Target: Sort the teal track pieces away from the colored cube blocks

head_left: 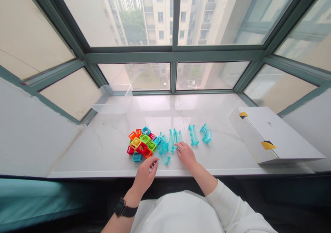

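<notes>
A cluster of coloured square blocks (141,144) in orange, green, yellow, red and blue lies on the white marble sill (108,146). To its right lie several clear blue track pieces (170,140), with a straight piece (192,135) and a curved stack (206,133) further right. My left hand (146,172), with a dark watch on the wrist, hovers at the sill's front edge just below the blocks, fingers loosely curled and holding nothing. My right hand (185,154) rests on the sill, its fingers reaching onto the nearest blue track pieces.
A clear plastic bin (113,100) stands at the back left of the sill. A white cardboard box (271,134) with yellow and black tape lies at the right. Window frames surround the sill on three sides.
</notes>
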`<state>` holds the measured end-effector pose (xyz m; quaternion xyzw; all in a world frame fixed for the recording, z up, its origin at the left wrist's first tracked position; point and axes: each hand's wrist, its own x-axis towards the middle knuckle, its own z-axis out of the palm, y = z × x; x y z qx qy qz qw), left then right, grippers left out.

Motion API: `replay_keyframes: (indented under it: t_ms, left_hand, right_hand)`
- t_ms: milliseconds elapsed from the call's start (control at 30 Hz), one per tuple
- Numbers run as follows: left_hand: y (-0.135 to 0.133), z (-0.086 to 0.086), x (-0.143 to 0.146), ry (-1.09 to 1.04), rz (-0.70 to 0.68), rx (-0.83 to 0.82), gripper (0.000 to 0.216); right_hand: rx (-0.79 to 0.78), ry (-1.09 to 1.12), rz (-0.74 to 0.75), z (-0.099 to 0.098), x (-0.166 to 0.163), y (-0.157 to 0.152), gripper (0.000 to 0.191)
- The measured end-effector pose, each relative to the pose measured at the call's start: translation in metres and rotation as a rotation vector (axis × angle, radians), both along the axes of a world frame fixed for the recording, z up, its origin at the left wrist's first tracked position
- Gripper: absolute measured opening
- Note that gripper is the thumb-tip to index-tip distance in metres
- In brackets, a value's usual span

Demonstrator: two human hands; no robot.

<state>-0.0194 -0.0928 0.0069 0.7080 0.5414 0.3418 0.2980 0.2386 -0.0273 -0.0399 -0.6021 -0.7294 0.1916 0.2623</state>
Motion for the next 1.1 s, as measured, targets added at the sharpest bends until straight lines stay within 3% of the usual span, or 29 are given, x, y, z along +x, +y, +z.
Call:
replay_keyframes:
  t_ms: [367, 500, 633, 833, 1100]
  left_hand:
    - [0.000, -0.003, 0.015, 0.007, -0.062, -0.009, 0.022]
    - [0.006, -0.006, 0.024, 0.140, -0.089, 0.187, 0.024]
    - [0.025, -0.009, 0.044, 0.385, -0.176, 0.336, 0.040]
    - [0.049, -0.025, 0.072, 0.716, -0.192, 0.270, 0.051]
    - [0.050, -0.033, 0.078, 0.774, -0.184, 0.214, 0.047]
  right_hand:
    - [-0.105, 0.475, -0.137, -0.002, 0.011, 0.003, 0.031]
    - [-0.152, 0.551, -0.172, -0.002, 0.013, 0.004, 0.032]
    - [-0.141, 0.589, -0.162, 0.000, 0.014, 0.003, 0.032]
    - [-0.123, 0.630, -0.156, 0.004, 0.017, 0.004, 0.030]
    - [-0.147, 0.723, -0.200, 0.004, 0.023, 0.010, 0.037]
